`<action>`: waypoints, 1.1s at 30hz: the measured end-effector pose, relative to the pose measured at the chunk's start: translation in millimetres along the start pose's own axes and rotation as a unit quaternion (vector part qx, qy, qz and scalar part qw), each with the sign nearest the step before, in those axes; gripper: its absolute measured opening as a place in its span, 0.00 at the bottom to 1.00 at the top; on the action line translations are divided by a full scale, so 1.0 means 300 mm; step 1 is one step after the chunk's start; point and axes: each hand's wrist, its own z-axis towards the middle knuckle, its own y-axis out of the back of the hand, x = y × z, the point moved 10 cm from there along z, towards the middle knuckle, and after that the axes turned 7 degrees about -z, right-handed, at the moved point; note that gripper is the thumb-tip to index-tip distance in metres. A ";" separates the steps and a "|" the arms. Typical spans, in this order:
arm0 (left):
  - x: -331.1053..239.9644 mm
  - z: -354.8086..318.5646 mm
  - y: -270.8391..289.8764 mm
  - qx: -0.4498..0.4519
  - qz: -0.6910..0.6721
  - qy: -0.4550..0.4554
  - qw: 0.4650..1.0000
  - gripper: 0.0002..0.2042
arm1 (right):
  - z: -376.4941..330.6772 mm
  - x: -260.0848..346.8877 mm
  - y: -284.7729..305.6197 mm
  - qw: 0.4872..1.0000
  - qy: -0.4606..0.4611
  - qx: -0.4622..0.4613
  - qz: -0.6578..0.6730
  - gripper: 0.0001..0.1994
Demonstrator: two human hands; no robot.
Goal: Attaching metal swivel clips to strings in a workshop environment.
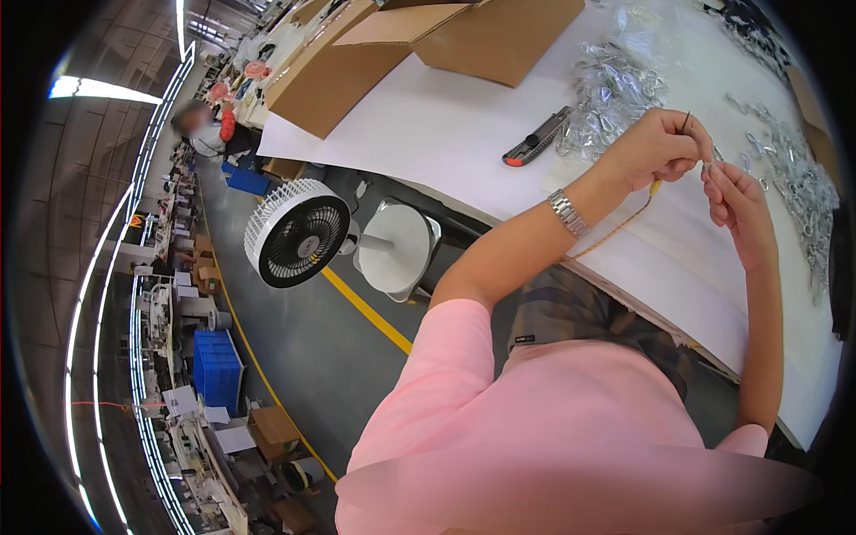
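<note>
My left hand point(655, 153) is closed, wearing a metal watch at the wrist. A thin yellow-orange cord point(624, 223) hangs out of it and runs down over the table edge towards my lap. A short dark thin end point(686, 123) sticks up between its fingers. Fingertip to fingertip with it, my right hand point(738, 203) pinches at something too small to make out. Beyond and to the right of my hands lie loose silvery metal clips point(802, 201) in a spread heap. Further left, more such clips point(615, 89) sit on clear plastic.
A black utility knife point(537, 136) with a red end lies left of the clips on the white table point(464, 125). Open cardboard boxes point(499, 40) stand at the far side. Left of the table are a white fan point(299, 234) and a round stool point(396, 248).
</note>
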 end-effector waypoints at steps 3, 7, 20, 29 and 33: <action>0.022 -0.032 0.091 -0.061 -0.024 0.016 0.998 0.05 | -0.060 0.008 -0.061 0.994 0.051 -0.074 -0.064 0.14; -0.086 -0.050 0.217 -0.229 0.120 -0.032 0.965 0.13 | 0.007 0.036 -0.049 0.998 0.058 0.020 -0.021 0.15; 0.002 -0.045 -0.014 0.048 0.389 0.098 0.915 0.18 | 0.001 -0.072 -0.086 0.982 -0.043 0.089 0.158 0.09; -0.004 -0.027 -0.005 -0.014 0.418 0.051 0.907 0.16 | 0.008 -0.105 -0.082 0.965 -0.080 0.084 0.236 0.07; -0.012 -0.019 0.026 -0.042 0.427 0.044 0.902 0.15 | -0.002 -0.083 -0.095 0.961 -0.073 0.084 0.255 0.07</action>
